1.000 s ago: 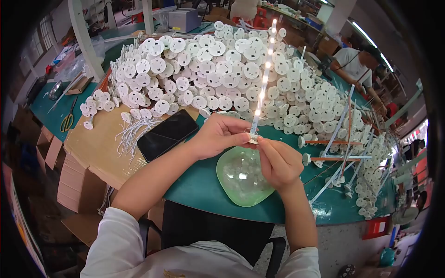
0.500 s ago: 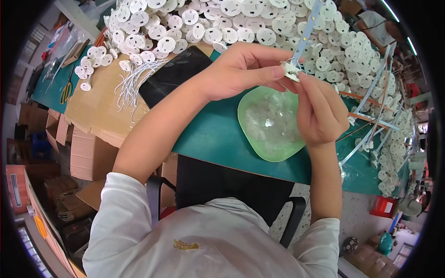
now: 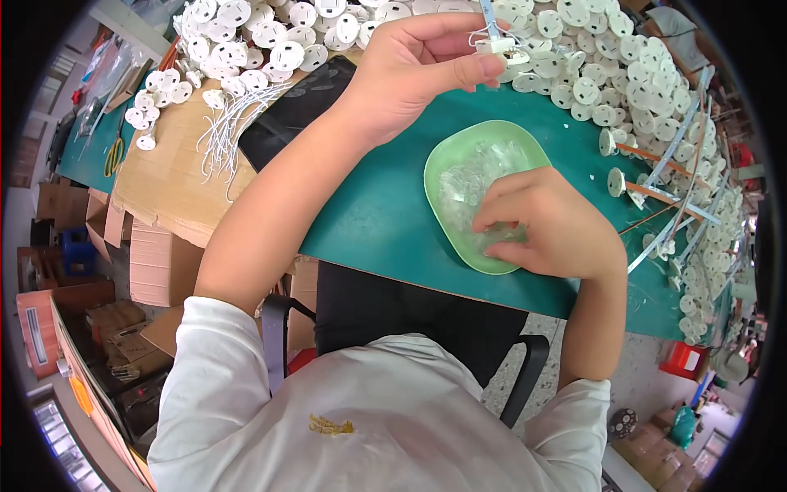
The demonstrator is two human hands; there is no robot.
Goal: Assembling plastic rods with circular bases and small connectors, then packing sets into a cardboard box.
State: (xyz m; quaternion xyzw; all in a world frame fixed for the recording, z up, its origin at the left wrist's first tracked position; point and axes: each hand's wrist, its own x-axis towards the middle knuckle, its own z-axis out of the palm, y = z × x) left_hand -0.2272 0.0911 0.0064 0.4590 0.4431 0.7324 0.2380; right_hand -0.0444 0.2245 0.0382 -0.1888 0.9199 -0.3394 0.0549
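Observation:
My left hand [image 3: 418,70] is raised over the green table, pinching a small white wired part [image 3: 502,51] at the lower end of a thin strip [image 3: 489,15] that runs up out of view. My right hand [image 3: 545,225] reaches down into a light green dish [image 3: 447,164] filled with small clear pieces [image 3: 471,176], its fingertips curled among them; whether it grips one is hidden. The dish sits on the green table [image 3: 385,221] near its front edge.
A big heap of white round discs [image 3: 270,41] covers the far table. White wires [image 3: 225,131] lie on a cardboard sheet [image 3: 164,180] beside a black flat pad [image 3: 291,107]. Thin sticks [image 3: 668,213] lie at right. Cardboard boxes [image 3: 82,246] stand on the floor at left.
My right hand has left the strip and dropped into the green dish. My left hand still holds the strip's end. The view has tilted further down toward my lap.

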